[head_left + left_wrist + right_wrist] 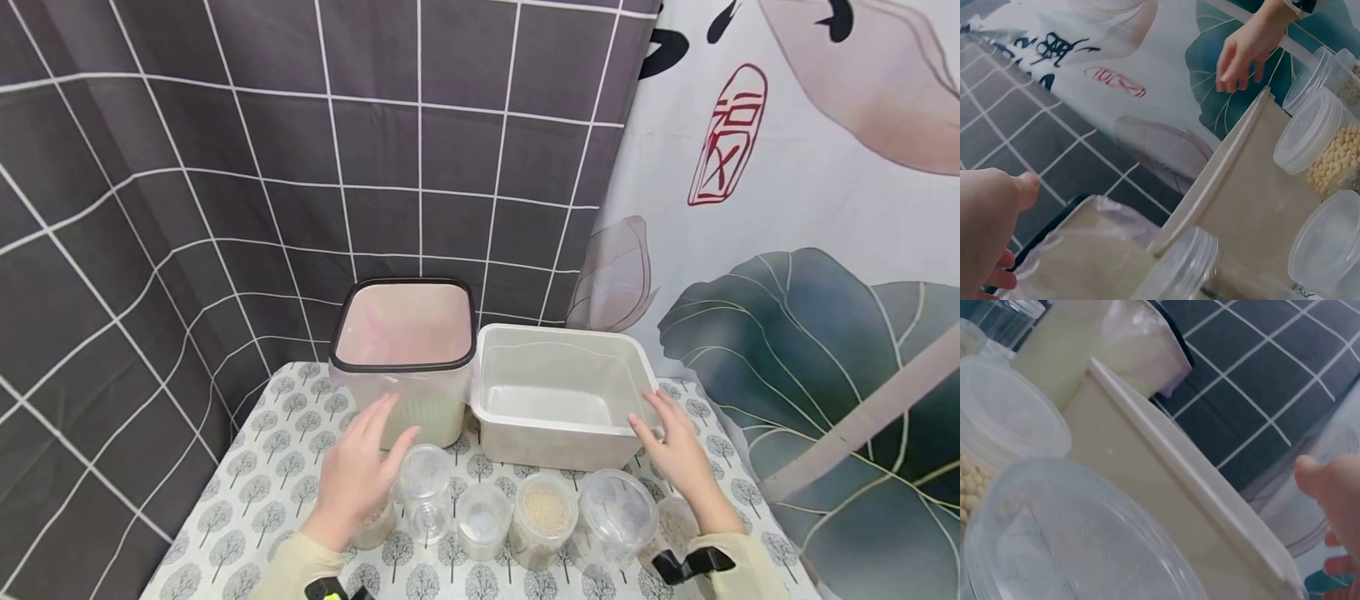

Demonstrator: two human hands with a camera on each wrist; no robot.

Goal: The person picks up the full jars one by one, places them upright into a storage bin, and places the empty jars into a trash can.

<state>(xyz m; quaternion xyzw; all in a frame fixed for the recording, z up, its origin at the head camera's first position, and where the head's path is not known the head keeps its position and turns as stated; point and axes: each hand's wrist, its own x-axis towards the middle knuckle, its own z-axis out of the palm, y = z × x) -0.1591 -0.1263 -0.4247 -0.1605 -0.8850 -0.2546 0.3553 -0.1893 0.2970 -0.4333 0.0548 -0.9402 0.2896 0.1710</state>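
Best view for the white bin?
Head. It shows nearly the whole white bin, inside floor included, though the right hand overlaps one corner. Left wrist gives only outer wall and slanted rim, partly behind jars; right wrist, wall and rim closer, also partly blocked.
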